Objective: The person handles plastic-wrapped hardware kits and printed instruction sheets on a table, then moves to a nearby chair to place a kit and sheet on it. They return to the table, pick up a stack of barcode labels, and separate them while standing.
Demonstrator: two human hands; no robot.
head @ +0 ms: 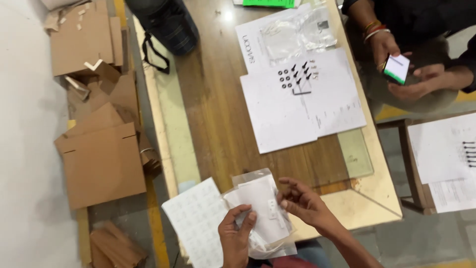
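My left hand grips a clear plastic bag of small white parts from below, at the near edge of the wooden table. My right hand pinches the same bag from the right side, fingers bent over its front. Beside the bag, to the left, a white printed sheet hangs over the table edge. Farther up the table, black screws and washers with a hex key lie on spread white paper sheets.
Another person's hands hold a phone at the upper right. Empty clear bags lie on paper at the table's far end. A dark bag sits at the top. Cardboard pieces cover the floor on the left. A second paper sheet with screws lies at right.
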